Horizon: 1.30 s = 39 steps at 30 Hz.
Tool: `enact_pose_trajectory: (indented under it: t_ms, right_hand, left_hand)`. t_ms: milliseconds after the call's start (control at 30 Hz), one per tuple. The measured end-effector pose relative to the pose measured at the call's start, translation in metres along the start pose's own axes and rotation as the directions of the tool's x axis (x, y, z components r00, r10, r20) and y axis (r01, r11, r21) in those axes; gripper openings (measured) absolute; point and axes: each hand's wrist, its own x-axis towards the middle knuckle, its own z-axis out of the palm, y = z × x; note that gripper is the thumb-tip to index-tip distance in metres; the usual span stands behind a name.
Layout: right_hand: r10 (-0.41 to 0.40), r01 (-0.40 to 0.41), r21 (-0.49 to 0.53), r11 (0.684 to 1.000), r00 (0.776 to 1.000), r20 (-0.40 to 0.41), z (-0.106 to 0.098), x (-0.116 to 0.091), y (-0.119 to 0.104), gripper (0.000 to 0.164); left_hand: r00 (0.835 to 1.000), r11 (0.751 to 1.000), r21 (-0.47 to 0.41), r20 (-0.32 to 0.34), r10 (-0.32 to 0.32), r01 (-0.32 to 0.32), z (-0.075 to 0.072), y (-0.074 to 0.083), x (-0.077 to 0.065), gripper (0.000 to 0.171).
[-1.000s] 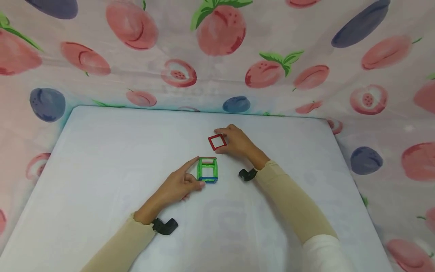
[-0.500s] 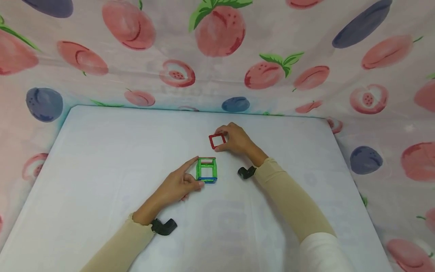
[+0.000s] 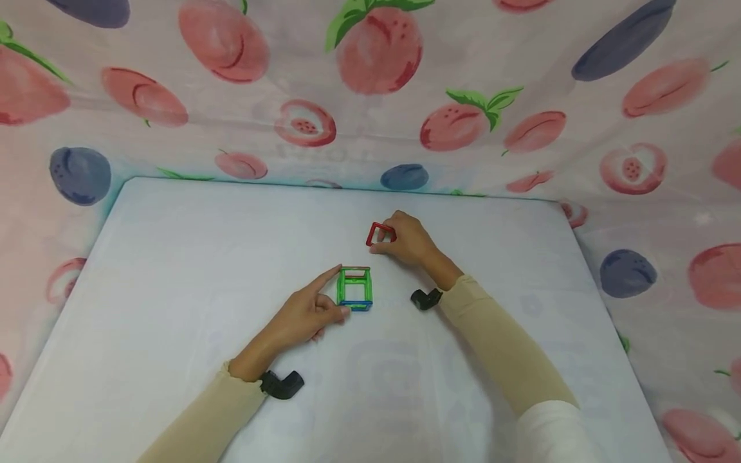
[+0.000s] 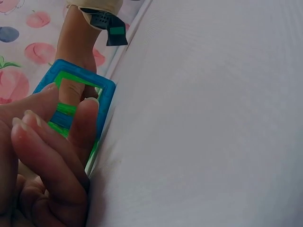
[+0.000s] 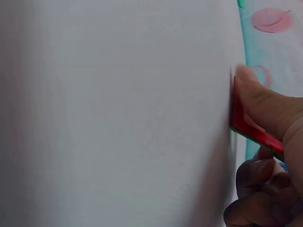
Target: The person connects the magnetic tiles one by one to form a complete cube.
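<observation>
A small cube of see-through magnetic tiles (image 3: 355,289), mostly green with a blue front edge and some red at the back, stands on the white table. My left hand (image 3: 303,316) holds it at its left side, index finger at the far corner and thumb at the near one. In the left wrist view, the cube's blue square side (image 4: 106,101) faces the camera behind the fingers. Beyond the cube, slightly to its right, my right hand (image 3: 408,241) pinches a red square magnetic tile (image 3: 370,234) between thumb and fingers. The right wrist view shows this tile's (image 5: 242,120) corner tilted, close over the table.
The white table (image 3: 191,270) spreads around both hands. A fruit-patterned cloth (image 3: 359,135) rises behind its far edge and along both sides. Black wrist mounts (image 3: 282,384) sit at the sleeves.
The red tile has turned in my right hand and shifted a little to the right, with fingers now showing through its opening. My left hand and the cube stay in place.
</observation>
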Motion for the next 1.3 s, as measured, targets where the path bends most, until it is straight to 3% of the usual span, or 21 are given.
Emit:
enact_pose_trajectory:
  t_ms: [367, 567, 700, 833, 1033, 1300]
  right_hand:
    - [0.013, -0.042, 0.267, 0.963, 0.994, 0.107, -0.031, -0.033, -0.013, 0.025]
    - [-0.051, 0.008, 0.374, 0.928, 0.993, 0.106, -0.035, -0.05, -0.037, 0.025]
    - [-0.07, 0.051, 0.352, 0.935, 0.997, 0.041, -0.034, -0.059, -0.051, 0.022]
    - [-0.032, 0.031, 0.347, 0.937, 0.999, -0.001, -0.036, -0.066, -0.058, 0.018]
    - [-0.011, -0.015, 0.381, 0.924, 0.998, 0.064, -0.036, -0.069, -0.063, 0.019]
    - [-0.075, 0.025, 0.386, 0.922, 0.99, 0.115, -0.02, -0.069, -0.066, 0.019]
  left_hand:
    - [1.0, 1.0, 0.007, -0.005, -0.017, 0.017, 0.0, -0.001, 0.001, 0.084]
    - [1.0, 1.0, 0.01, -0.008, -0.017, 0.017, -0.001, -0.001, 0.0, 0.084]
    - [1.0, 1.0, 0.012, -0.01, -0.012, 0.012, 0.0, -0.002, 0.0, 0.083]
    - [1.0, 1.0, 0.009, -0.006, -0.009, 0.009, 0.002, -0.004, 0.001, 0.083]
    - [1.0, 1.0, 0.016, -0.006, 0.0, 0.0, 0.002, -0.005, 0.002, 0.085]
    - [1.0, 1.0, 0.013, -0.007, 0.003, -0.003, 0.001, -0.006, 0.001, 0.084]
